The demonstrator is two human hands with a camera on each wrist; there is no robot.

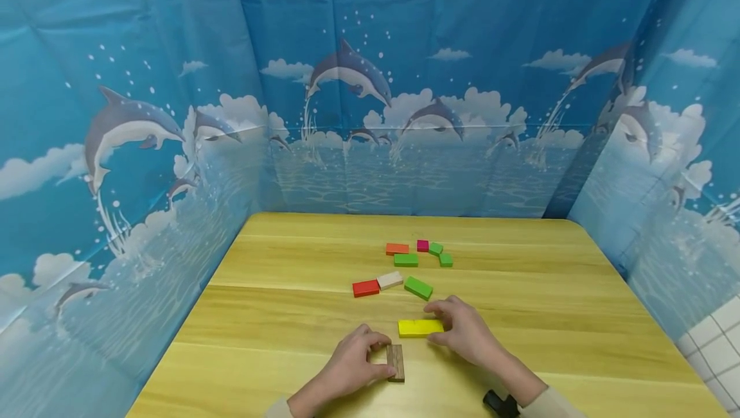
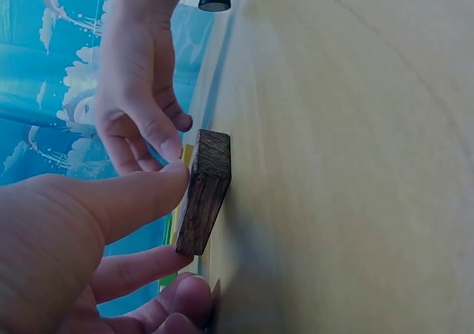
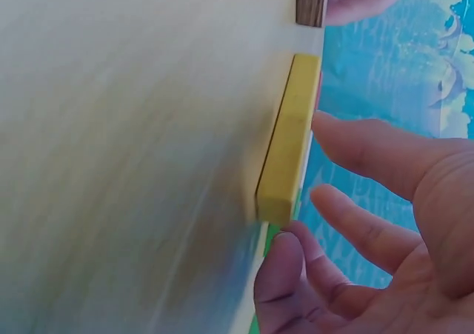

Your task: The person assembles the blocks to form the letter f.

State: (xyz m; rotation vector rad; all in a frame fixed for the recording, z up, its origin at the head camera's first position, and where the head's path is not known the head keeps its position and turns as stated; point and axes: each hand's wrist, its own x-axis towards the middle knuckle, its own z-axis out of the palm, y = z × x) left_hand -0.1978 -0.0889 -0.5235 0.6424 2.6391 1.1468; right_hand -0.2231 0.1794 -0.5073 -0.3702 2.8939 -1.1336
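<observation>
Brown block (image 1: 396,363), 1: on the surface (image 1: 260,354), pinched end to end by the left hand (image 1: 354,361). Yellow block (image 1: 417,328), 1: just beyond; right hand (image 1: 465,334) curved loosely about its right end, apparently without a grasp. Step, as judged: positioning these 2; next move calls for closing the right fingers squarely. Edges: long sides at right angles, apart. Room: free left and right; 8 smaller blocks (image 1: 419,288) farther off.
</observation>
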